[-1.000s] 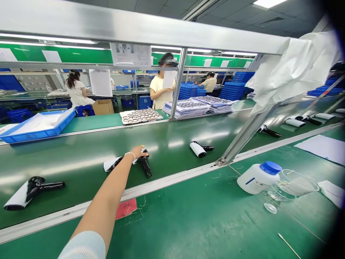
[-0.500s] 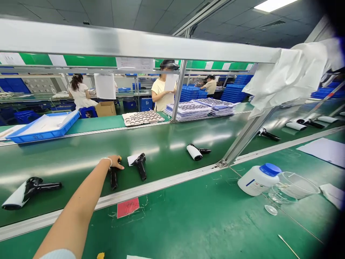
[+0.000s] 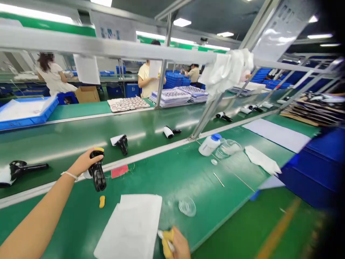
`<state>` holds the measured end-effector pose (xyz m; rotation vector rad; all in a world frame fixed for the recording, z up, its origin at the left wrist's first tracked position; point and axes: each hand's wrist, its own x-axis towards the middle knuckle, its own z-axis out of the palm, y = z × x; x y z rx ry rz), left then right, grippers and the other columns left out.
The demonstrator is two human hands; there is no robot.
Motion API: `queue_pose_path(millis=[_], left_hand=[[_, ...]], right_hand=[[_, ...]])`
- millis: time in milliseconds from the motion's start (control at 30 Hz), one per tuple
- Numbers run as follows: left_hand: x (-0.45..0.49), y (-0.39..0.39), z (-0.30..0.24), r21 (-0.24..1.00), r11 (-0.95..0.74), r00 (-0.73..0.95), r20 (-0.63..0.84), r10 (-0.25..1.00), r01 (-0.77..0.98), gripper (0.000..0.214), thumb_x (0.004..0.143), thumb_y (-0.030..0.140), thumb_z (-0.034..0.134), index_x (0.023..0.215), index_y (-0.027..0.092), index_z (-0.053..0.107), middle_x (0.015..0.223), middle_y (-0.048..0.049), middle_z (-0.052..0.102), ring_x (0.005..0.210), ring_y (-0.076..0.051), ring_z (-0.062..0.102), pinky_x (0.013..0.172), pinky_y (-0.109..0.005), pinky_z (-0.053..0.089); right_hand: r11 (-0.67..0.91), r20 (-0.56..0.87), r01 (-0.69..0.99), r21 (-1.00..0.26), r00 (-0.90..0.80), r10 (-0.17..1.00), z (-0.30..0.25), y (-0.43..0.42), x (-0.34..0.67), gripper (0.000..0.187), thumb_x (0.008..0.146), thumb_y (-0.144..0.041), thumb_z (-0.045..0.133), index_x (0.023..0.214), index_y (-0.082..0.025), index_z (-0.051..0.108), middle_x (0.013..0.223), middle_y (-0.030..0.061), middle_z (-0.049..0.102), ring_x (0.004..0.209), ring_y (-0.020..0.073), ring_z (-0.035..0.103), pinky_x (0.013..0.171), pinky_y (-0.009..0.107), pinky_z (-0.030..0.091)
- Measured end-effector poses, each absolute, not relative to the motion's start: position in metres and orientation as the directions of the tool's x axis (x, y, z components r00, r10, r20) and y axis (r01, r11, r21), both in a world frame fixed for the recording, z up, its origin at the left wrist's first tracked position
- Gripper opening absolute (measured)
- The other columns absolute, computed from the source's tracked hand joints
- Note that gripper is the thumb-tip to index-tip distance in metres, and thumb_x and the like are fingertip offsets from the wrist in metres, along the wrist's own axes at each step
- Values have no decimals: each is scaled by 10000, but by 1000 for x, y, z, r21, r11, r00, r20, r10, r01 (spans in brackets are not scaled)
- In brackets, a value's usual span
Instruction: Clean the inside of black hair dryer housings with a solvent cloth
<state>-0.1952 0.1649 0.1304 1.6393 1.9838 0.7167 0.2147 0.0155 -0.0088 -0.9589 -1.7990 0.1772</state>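
My left hand [image 3: 84, 162] grips a black pistol-shaped device [image 3: 97, 173] with a yellow mark at its top, holding it upright over the near edge of the green conveyor belt [image 3: 81, 144]. At the bottom of the view, my right hand [image 3: 180, 245] is shut on a yellow sponge-like piece [image 3: 167, 244] with a white tip. A sheet of white paper [image 3: 129, 226] lies to the left of that hand. A small yellow piece [image 3: 101, 201] rests on the green bench between my hands.
A clear glass dish [image 3: 187, 206] stands near my right hand. Farther right are a white bottle with a blue cap [image 3: 209, 145], a glass beaker [image 3: 228, 148] and a white cloth [image 3: 261, 160]. Blue crates [image 3: 309, 169] rise at the right. Similar devices lie on the belt.
My left hand has lifted the black device off the belt toward me. My right hand has come into view with the yellow piece. The view has swung right.
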Motion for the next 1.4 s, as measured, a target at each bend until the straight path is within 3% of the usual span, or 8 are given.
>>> queue_pose_path(millis=[67, 133, 300, 467, 633, 867, 1133, 1400], left_hand=[[-162, 125, 124, 858, 85, -128, -23, 992, 507, 685, 670, 700, 577, 1123, 186, 568, 1122, -120, 677, 1012, -321, 629, 843, -416, 522], [-126, 88, 109, 961, 86, -102, -61, 993, 264, 756, 611, 723, 641, 1135, 183, 567, 1098, -134, 683, 956, -323, 646, 775, -402, 546], [-48, 25, 60, 984, 169, -123, -176, 977, -62, 782, 637, 727, 635, 1218, 219, 510, 1181, -135, 645, 1063, -340, 615, 860, -459, 535], [-2, 0, 34, 993, 68, -154, -53, 987, 96, 723, 699, 601, 670, 1285, 227, 471, 1330, -122, 529, 1258, -313, 486, 1085, -481, 381], [13, -12, 30, 951, -60, -94, 92, 991, 304, 707, 680, 504, 732, 1277, 229, 471, 1236, -96, 561, 1190, -301, 523, 1053, -498, 409], [11, -12, 24, 821, -282, 19, 314, 949, 496, 528, 722, 502, 699, 1153, 248, 527, 1096, -74, 586, 1062, -296, 562, 950, -477, 476], [8, -6, 14, 813, -274, 12, 313, 950, 513, 573, 712, 613, 637, 1147, 259, 521, 1066, -100, 592, 1032, -362, 564, 895, -568, 482], [10, -10, 20, 840, -247, 3, 281, 960, 482, 556, 714, 550, 678, 1129, 213, 522, 1092, -97, 600, 1068, -316, 586, 936, -483, 504]], right_hand=[[670, 695, 527, -523, -190, 693, -8, 1, 218, 149, 899, -235, 455, 839, -209, 589, 625, -11, 579, 548, 138, 541, 484, 262, 459], [651, 664, 530, -543, -204, 720, -4, -4, 219, 153, 864, -189, 438, 810, -214, 580, 591, -2, 571, 530, 154, 526, 465, 277, 431], [621, 623, 572, -537, -228, 748, 17, -3, 234, 195, 867, -186, 439, 785, -197, 616, 574, -4, 554, 524, 130, 477, 496, 255, 406], [557, 509, 686, -468, -306, 804, 50, 11, 273, 245, 894, -304, 477, 884, -193, 695, 627, 23, 564, 629, 158, 518, 575, 279, 420], [284, 183, 882, -376, -230, 956, 76, 58, 304, 242, 903, -244, 465, 993, -159, 673, 914, 85, 633, 833, 175, 583, 735, 285, 460], [245, -248, 958, -146, -276, 929, 90, 98, 291, 188, 808, -133, 536, 930, -167, 676, 923, 67, 646, 771, 167, 593, 676, 249, 413], [261, -359, 965, 37, -231, 904, 97, 103, 286, 202, 849, -226, 515, 1007, -187, 635, 995, 61, 659, 847, 173, 617, 619, 233, 400], [355, -395, 927, 121, -283, 874, 86, 104, 287, 208, 838, -180, 502, 1000, -188, 632, 1045, 89, 630, 866, 192, 628, 646, 247, 421]])
